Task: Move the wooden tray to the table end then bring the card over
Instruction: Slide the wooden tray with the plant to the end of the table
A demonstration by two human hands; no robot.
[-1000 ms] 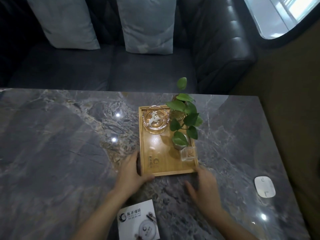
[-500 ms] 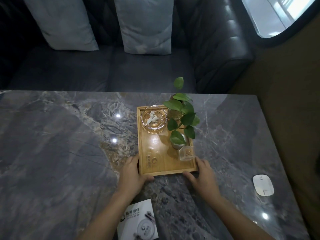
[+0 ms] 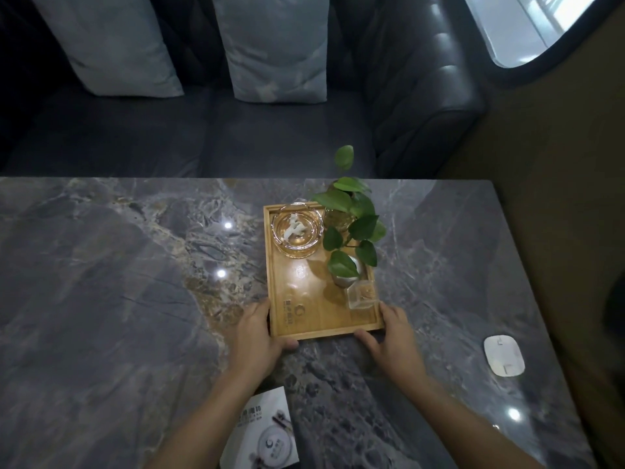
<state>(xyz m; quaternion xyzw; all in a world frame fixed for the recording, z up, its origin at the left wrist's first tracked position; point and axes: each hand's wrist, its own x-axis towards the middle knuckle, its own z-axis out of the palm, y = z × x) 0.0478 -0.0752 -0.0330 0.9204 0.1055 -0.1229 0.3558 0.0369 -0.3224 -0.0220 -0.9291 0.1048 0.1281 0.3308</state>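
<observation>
A rectangular wooden tray (image 3: 297, 319) lies on the grey marble table (image 3: 101, 299), right of centre. On it stand a glass ashtray (image 3: 297, 230), a small potted green plant (image 3: 351, 231) and a little clear box (image 3: 362, 294). My left hand (image 3: 258, 336) grips the tray's near left corner, thumb under the front edge. My right hand (image 3: 392, 336) holds the near right corner. A white printed card (image 3: 262, 434) lies flat on the table near me, between my forearms, partly hidden by my left arm.
A white oval device (image 3: 504, 355) rests near the table's right edge. A dark leather sofa (image 3: 203, 140) with two pale cushions (image 3: 274, 45) stands beyond the far table edge. A brown wall runs along the right side.
My right hand has closed in from the table onto the tray's near right corner. Both hands have settled on the tray, which has slid slightly away from me.
</observation>
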